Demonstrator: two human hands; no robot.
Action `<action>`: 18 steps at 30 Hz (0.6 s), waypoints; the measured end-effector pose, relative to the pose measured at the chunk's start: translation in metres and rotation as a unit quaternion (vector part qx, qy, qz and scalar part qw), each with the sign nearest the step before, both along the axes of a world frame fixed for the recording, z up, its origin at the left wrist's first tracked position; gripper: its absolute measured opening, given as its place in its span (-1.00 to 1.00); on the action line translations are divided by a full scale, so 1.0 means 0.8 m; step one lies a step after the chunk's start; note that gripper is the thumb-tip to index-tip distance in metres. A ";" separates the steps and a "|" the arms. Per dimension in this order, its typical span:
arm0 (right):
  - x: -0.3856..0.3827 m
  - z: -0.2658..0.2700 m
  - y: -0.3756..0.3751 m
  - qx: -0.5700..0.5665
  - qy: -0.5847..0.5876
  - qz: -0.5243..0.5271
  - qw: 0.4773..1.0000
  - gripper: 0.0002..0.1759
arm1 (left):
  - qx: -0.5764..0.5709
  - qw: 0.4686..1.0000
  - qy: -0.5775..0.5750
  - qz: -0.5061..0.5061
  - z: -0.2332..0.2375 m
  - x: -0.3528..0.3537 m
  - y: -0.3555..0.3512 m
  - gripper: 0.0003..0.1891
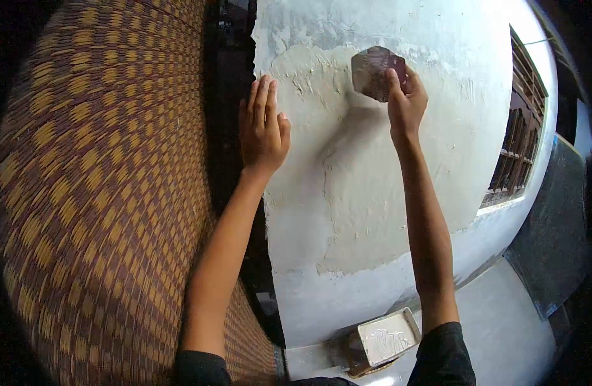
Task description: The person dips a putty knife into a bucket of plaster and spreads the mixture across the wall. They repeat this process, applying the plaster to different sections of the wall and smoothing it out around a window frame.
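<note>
My right hand (pixel 406 106) grips a dark, many-sided putty scraper (pixel 372 72) by its right side, thumb on the near face. Pale smears cover part of the scraper, which is at the upper part of the wall (pixel 302 309). Around and below it spreads a cream coat of wet putty (pixel 373 186) with ridges and a ragged lower border. My left hand (pixel 265 125) rests with its fingers stretched out along the wall's left edge, holding nothing.
A woven brown and yellow mat (pixel 109 186) stands to the left, past a dark gap. On the floor (pixel 501 321) below, a tub of pale putty (pixel 389 338) sits near the wall's foot. A barred window (pixel 521 128) and a dark panel (pixel 553 225) are at the right.
</note>
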State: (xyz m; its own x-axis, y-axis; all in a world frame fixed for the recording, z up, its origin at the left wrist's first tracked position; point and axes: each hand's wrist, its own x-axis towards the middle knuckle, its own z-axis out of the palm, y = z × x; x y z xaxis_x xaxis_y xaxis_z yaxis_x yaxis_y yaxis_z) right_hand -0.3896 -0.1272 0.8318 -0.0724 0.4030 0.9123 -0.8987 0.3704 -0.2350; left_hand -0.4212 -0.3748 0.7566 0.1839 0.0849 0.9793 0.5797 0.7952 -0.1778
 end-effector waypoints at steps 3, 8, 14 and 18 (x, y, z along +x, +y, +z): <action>0.004 -0.014 -0.022 0.165 -0.022 -0.022 0.986 -0.66 | -0.001 1.000 -0.001 0.002 0.000 0.001 -0.001 -0.44; 0.002 0.002 -0.019 0.011 0.000 0.002 1.000 -0.63 | -0.007 1.000 0.012 0.012 0.001 0.001 -0.002 -0.47; -0.006 0.000 -0.027 0.017 -0.007 -0.020 1.000 -0.64 | 0.002 0.999 0.017 -0.030 0.000 0.001 0.000 -0.42; 0.009 -0.008 -0.033 0.084 -0.019 -0.022 0.996 -0.64 | -0.007 1.000 -0.009 0.005 0.000 0.006 -0.002 -0.46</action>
